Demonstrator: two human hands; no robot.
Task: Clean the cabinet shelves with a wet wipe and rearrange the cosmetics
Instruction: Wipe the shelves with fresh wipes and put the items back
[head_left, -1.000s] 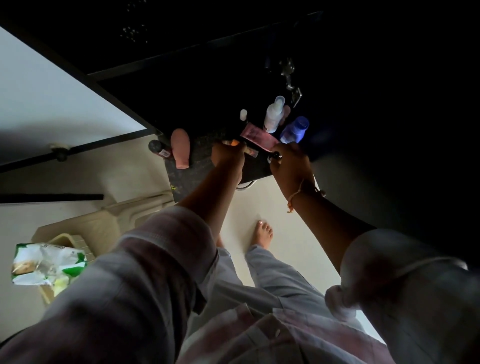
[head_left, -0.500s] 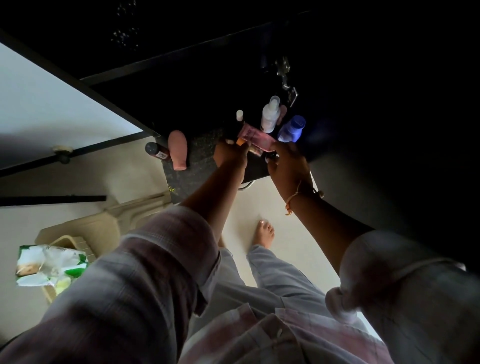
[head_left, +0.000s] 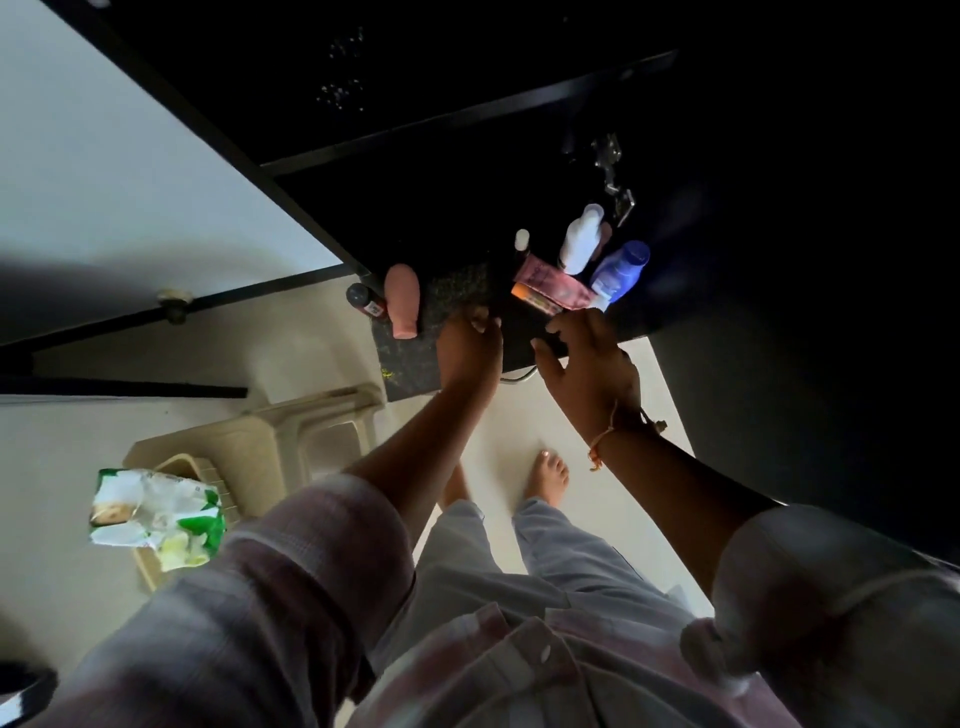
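Cosmetics were judged to be mid-rearrangement. The wet-wipe pack (head_left: 156, 519) lay at eight o'clock on a beige stool (head_left: 270, 447), well apart from the shelf (head_left: 408, 364). The left hand (head_left: 470, 348) was curled at the shelf's front edge; whether anything was pinched could not be told. The right hand (head_left: 587, 364) was spread, nothing held. A pinch on the orange tube (head_left: 535, 304), at its eleven o'clock, was called for next.

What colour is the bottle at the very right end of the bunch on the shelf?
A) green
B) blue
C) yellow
B: the blue bottle is the last thing on the right of the group on the shelf, just beside a white bottle.
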